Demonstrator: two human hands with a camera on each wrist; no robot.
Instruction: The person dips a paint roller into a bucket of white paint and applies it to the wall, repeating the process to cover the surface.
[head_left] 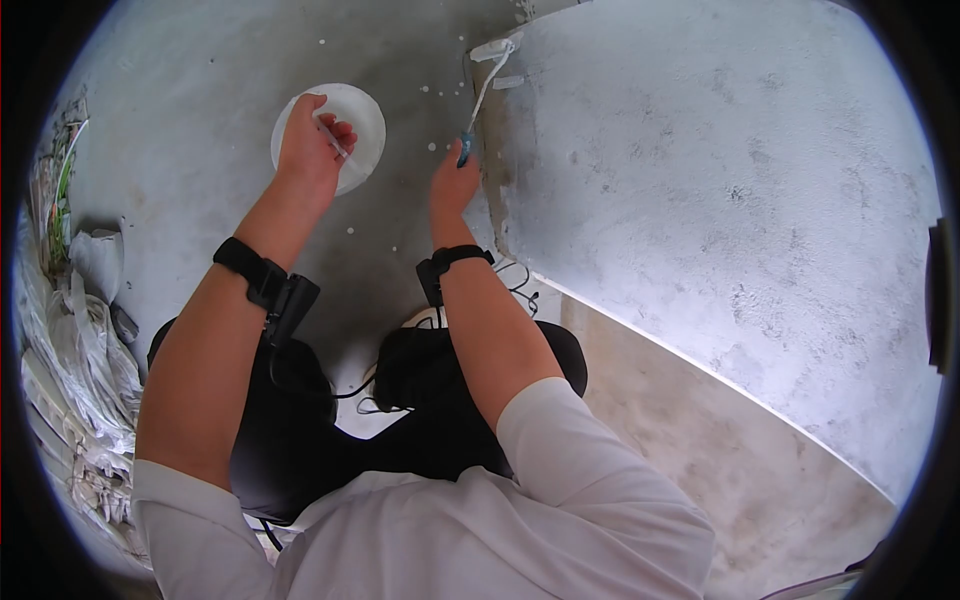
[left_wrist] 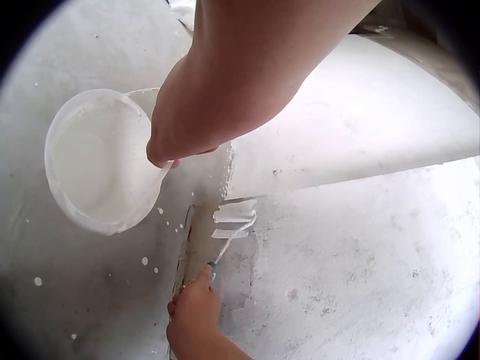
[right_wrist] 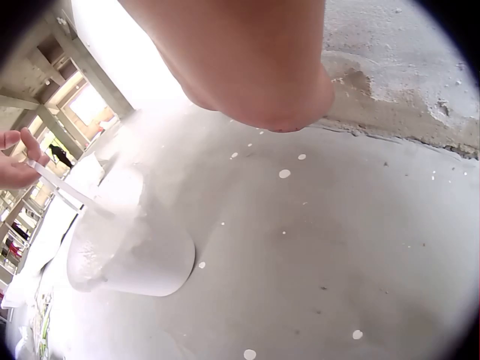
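Observation:
My left hand (head_left: 312, 150) has its fingers curled round the pale handle (right_wrist: 64, 187) of a white bucket (head_left: 366, 125). In the left wrist view the round bucket (left_wrist: 97, 161) holds whitish liquid. My right hand (head_left: 455, 188) grips the teal handle (head_left: 465, 150) of a small roller or brush with a thin white shaft (head_left: 485, 98). Its whitish head (head_left: 508, 48) touches the upper left edge of the mottled wall surface (head_left: 700, 200), beside fresh white strokes (left_wrist: 229, 233). The right wrist view hides the tool behind the forearm.
White drops dot the grey floor (head_left: 180, 200) around the bucket. Crumpled plastic sheeting (head_left: 85, 350) lies along the far left. Black cables (head_left: 520, 285) hang near the knees. A beige lower surface (head_left: 690, 430) runs below the wall's bright edge.

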